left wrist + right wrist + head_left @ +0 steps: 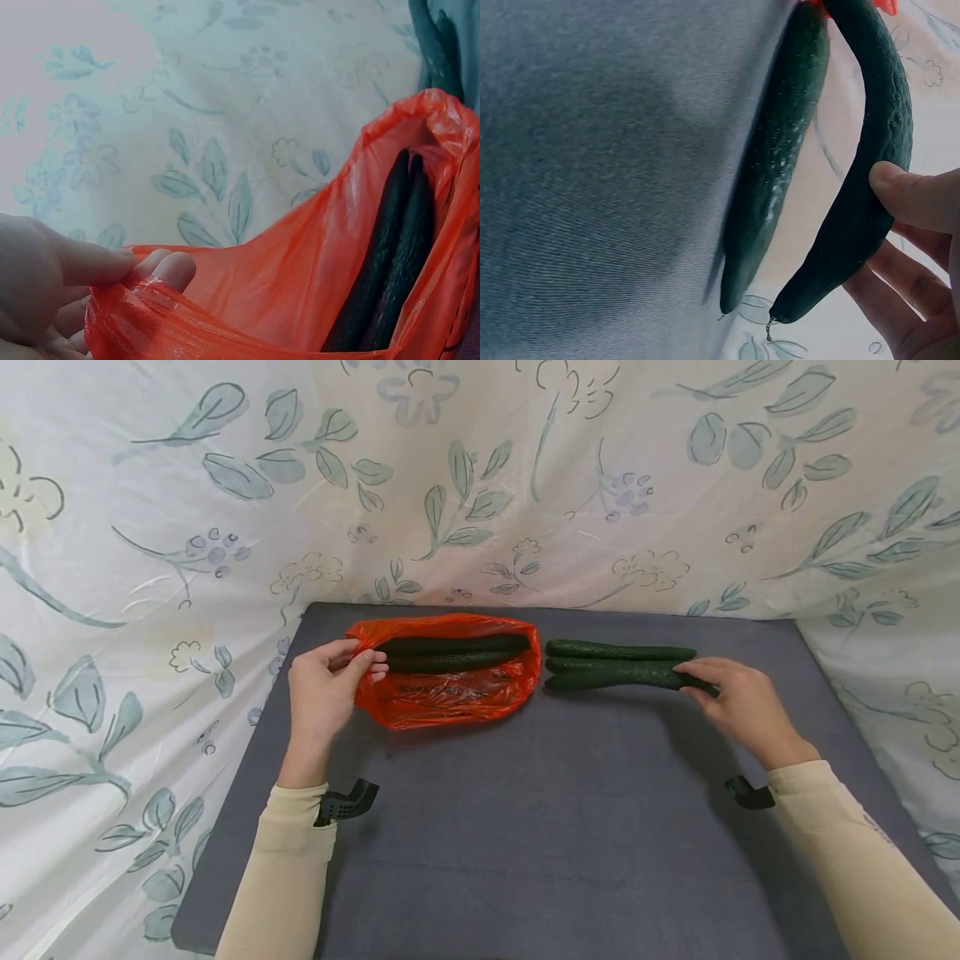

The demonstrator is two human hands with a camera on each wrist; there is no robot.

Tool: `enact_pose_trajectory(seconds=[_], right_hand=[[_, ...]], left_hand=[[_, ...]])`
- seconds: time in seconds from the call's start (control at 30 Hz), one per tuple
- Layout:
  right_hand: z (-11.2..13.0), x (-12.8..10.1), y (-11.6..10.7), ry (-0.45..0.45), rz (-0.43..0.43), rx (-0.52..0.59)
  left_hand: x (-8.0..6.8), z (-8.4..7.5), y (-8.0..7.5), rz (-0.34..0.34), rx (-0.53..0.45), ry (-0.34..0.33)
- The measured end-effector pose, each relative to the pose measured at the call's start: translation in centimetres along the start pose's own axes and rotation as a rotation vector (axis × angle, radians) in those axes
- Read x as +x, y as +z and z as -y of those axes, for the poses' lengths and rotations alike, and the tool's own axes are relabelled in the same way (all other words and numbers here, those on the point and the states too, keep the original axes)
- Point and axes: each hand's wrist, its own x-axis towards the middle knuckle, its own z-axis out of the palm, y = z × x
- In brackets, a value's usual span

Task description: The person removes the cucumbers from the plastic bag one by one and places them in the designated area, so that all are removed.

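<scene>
An orange plastic bag [450,689] lies on its side at the back of the grey table top [525,835], its mouth facing right. Two dark green cucumbers [450,652] lie inside it, also seen in the left wrist view as cucumbers [390,262] deep in the bag [285,292]. My left hand [367,664] pinches the bag's left edge between thumb and fingers [161,266]. Just right of the bag lie loose cucumbers [607,664], side by side. My right hand [693,681] grips the right end of the nearest one [870,165]; another cucumber [780,165] lies beside it.
A white cloth with a leaf and flower print [480,485] hangs behind the table and drapes down both sides. Black camera mounts [348,802] [746,793] sit at both wrists. The table's left edge [225,827] runs close to my left forearm.
</scene>
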Motion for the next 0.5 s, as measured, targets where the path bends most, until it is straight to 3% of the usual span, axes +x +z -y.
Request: enact_pose_trajectory(seconds=[0.5], right_hand=[[-1.3, -0.2, 1.0, -0.050, 0.000, -0.045]], left_hand=[[0.0, 0.2, -0.1, -0.001, 0.008, -0.003]])
